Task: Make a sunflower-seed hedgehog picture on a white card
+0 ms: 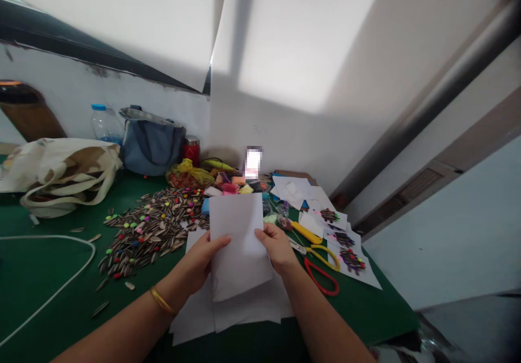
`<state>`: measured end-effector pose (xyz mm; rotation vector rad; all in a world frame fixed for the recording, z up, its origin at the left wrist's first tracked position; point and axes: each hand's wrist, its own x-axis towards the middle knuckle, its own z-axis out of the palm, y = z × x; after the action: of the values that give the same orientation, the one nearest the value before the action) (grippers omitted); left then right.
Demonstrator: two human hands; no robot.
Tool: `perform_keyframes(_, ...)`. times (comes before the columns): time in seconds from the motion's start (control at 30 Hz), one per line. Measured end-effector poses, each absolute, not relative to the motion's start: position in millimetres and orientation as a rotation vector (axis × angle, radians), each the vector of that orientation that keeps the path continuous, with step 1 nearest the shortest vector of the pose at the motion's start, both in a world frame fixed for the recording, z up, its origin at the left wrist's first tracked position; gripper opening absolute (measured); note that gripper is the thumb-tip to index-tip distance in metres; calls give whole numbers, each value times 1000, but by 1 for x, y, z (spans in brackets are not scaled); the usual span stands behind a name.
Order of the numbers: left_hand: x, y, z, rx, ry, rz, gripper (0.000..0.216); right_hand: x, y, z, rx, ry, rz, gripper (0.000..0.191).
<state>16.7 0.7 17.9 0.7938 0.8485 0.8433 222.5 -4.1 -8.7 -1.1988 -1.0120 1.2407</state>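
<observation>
Between my two hands a white sheet of paper [240, 249] is held up, tilted toward me; whether it is one sheet or several I cannot tell. My left hand [203, 257] pinches its left edge, thumb on the front. On the opposite edge, my right hand [277, 246] grips with thumb in front and fingers behind. Under it, more white sheets [193, 314] lie spread on the green table [134, 325]. Left of the paper is a heap of striped sunflower seeds [158, 227] mixed with small coloured balls. Scissors [321, 276] with red and yellow handles lie near my right hand.
A yellow cutter [307, 233] lies beyond the scissors. Papers with seed figures [352, 260] are at the right edge. Behind stand coloured clay packs [230, 188], a phone [253, 162], a red flask [191, 150] and a blue bag [152, 143]. A white cable [61, 292] crosses the left side.
</observation>
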Motion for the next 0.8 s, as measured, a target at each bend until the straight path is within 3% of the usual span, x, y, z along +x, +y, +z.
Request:
perform_keyframes(0.27,12,12,16,960,927,851,53,236,-2,-29,-1245,-1054,1139,41)
perform_keyframes(0.47,2,29,8,999,1024,919,34,245,-2,-26,-1255,-1100,1077,41)
perform_keyframes(0.8,1,29,10,1046,949,878,42,249,-4,-24,-1272,-1080,1095,43)
